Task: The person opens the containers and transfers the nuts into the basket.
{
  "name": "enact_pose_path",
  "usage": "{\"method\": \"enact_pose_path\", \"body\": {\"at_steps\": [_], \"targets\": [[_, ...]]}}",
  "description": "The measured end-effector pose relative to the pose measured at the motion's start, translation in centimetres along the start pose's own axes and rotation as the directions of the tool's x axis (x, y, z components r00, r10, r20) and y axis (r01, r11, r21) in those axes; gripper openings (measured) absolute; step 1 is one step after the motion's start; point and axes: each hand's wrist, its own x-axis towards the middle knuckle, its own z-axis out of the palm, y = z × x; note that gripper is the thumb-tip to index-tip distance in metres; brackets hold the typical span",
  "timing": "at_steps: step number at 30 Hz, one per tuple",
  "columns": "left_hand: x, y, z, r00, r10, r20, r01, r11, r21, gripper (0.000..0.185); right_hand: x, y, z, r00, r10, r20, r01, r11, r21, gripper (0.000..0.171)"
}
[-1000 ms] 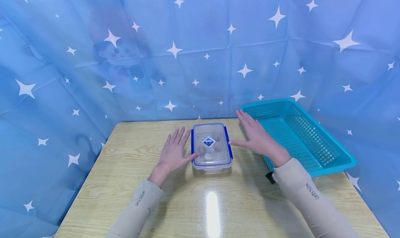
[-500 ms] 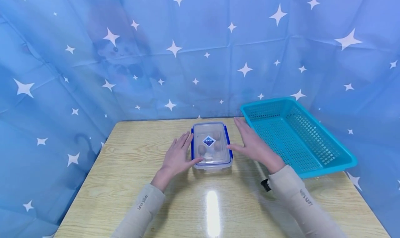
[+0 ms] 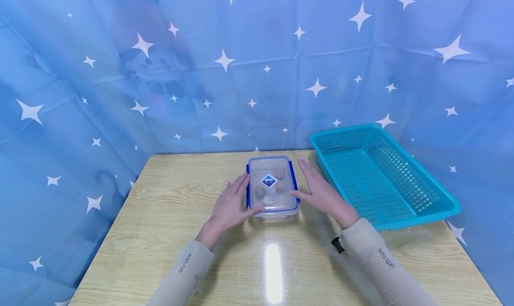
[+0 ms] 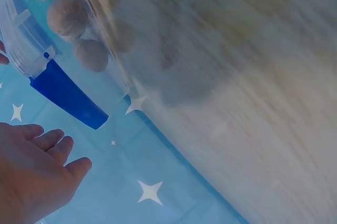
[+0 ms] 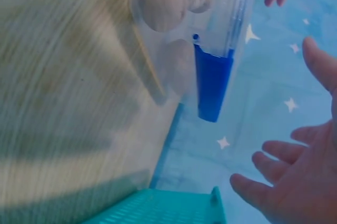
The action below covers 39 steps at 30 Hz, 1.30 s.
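A clear lidded food container point(image 3: 277, 201) with blue side latches and a blue diamond label sits on the wooden table. Inside it are several round brownish balls point(image 4: 67, 17), seen through its wall in both wrist views. My left hand point(image 3: 230, 207) is at the container's left side, fingers extended beside the left latch point(image 4: 71, 97), thumb over the near left corner. On the other side, my right hand point(image 3: 322, 193) has its fingers spread and its thumb by the right latch point(image 5: 213, 84). Neither hand grips the container; whether the fingertips touch it I cannot tell.
A teal perforated basket point(image 3: 431, 188) stands on the right of the table, just beyond my right hand. A blue star-patterned cloth point(image 3: 257, 74) hangs behind and around the wooden table point(image 3: 172, 217). A black object point(image 3: 338, 245) shows by the right cuff.
Both hands have moved closer to the container's sides and slightly toward me. The right hand has come away from the basket. The container and basket have stayed in place.
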Motion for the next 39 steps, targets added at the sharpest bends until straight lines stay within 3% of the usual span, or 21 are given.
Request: {"method": "enact_pose_path", "body": {"at_steps": [8,27,39], "targets": [[-0.2,0.1,0.3,1.000,0.000,0.018,0.001,0.999,-0.033,0.110,0.0,0.8,1.1,0.999,-0.022,-0.026,0.022,1.000,-0.005,0.092],[-0.6,-0.4,1.7,0.997,-0.041,0.068,0.049,0.992,-0.119,0.109,0.1,1.9,2.9,0.999,0.019,-0.045,-0.017,0.998,0.056,0.078],[-0.5,-0.7,2.0,0.997,-0.034,0.065,0.042,0.993,-0.111,0.106,0.2,2.3,3.8,0.997,0.054,-0.061,-0.048,0.995,0.088,0.074]]}}
